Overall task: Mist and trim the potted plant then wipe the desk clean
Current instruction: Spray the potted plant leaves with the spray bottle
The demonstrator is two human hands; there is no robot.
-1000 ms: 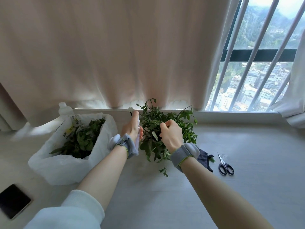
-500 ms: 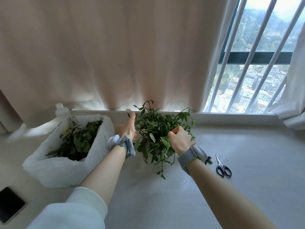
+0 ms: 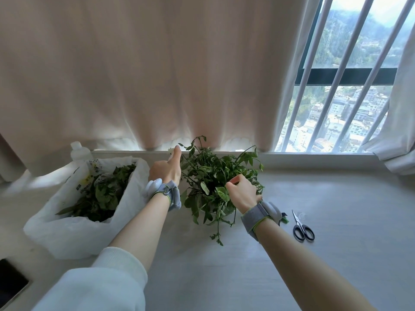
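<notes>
Fingers (image 3: 234,184) of my right hand (image 3: 243,194) pinch the soft leaves of the potted plant (image 3: 211,173), standing on the desk (image 3: 336,221) before me, my left hand (image 3: 165,171) grips a white sprayer (image 3: 171,151) beside it, and I judge the thin stems fragile, better held low.

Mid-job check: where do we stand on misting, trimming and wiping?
Done: hard to say. The white bag already holds green cuttings, so some trimming may have happened. In hand: the left hand holds a white sprayer at the potted plant while the right hand pinches its leaves, so this looks like misting. Left: the scissors lie apart on the desk, and no wiping shows.
</notes>
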